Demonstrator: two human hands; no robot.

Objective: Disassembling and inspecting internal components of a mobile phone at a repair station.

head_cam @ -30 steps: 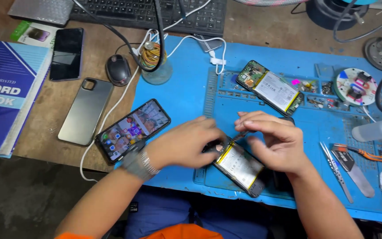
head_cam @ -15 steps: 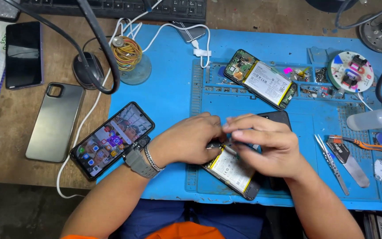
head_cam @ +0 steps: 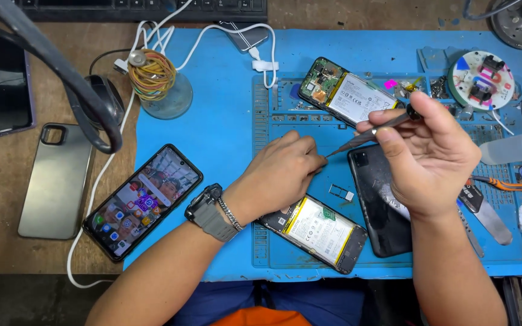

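This is a phone repair workshop. A blue repair mat (head_cam: 225, 121) with moulded trays covers part of a worn wooden worktop (head_cam: 7, 253). Two opened phones (head_cam: 315, 232) (head_cam: 348, 90) lie on the mat with batteries and circuit boards bare, and a black back cover (head_cam: 379, 205) and a small card tray (head_cam: 341, 193) lie beside them. A screwdriver (head_cam: 373, 130) is in use over the mat. Along the right edge lie tweezers (head_cam: 505, 184), a pry blade (head_cam: 484, 211), a squeeze bottle (head_cam: 512, 148) and a round parts holder (head_cam: 481, 78). More phones (head_cam: 143, 202) (head_cam: 55, 181) (head_cam: 1, 87) wait at the left, near a keyboard (head_cam: 146, 9), a mouse (head_cam: 107, 96), cables (head_cam: 212, 42) and a ball of rubber bands (head_cam: 152, 72).
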